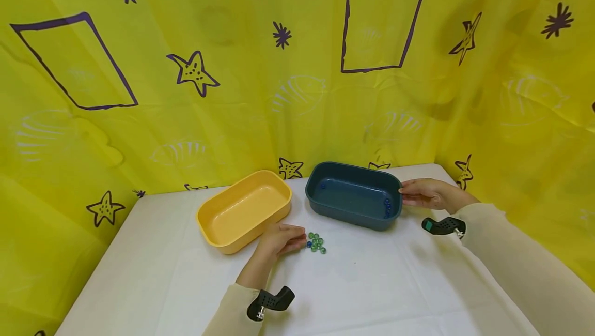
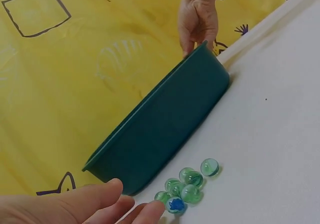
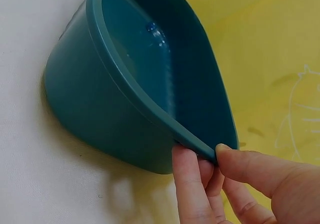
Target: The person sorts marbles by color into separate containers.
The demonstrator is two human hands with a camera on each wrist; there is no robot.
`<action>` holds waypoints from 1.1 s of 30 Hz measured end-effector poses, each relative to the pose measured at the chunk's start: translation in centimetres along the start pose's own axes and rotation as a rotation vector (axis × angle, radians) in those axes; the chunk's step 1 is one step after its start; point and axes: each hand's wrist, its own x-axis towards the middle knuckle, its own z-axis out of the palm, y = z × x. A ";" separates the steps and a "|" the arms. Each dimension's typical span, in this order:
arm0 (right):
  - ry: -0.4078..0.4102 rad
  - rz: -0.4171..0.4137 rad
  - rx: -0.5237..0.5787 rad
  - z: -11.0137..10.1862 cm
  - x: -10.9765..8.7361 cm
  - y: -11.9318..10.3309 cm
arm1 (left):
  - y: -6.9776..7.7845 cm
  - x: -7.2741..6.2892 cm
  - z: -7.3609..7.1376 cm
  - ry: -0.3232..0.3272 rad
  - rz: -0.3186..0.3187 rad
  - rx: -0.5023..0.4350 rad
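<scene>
My right hand (image 1: 429, 194) pinches the rim of a dark teal plastic tub (image 1: 344, 215) at its right end. In the right wrist view the thumb (image 3: 240, 159) lies over the rim and the fingers (image 3: 190, 184) are under it. Several blue marbles (image 1: 387, 208) lie at the tub's right end, and one blue marble (image 1: 323, 185) near its left end. On the white cloth my left hand (image 1: 283, 239) reaches toward a blue marble (image 2: 176, 204), its fingers loosely extended and the fingertips right beside it. Several green marbles (image 2: 191, 193) cluster around that marble.
A yellow plastic tub (image 1: 241, 207) stands left of the teal one, close behind my left hand. White cloth (image 1: 372, 284) covers the table. A yellow curtain (image 1: 241, 119) with dark drawings hangs along the table's back and sides.
</scene>
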 end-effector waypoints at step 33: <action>0.012 0.012 -0.005 0.2 -0.1 0.0 | -0.9 -0.7 2.1 0.150 0.216 0.395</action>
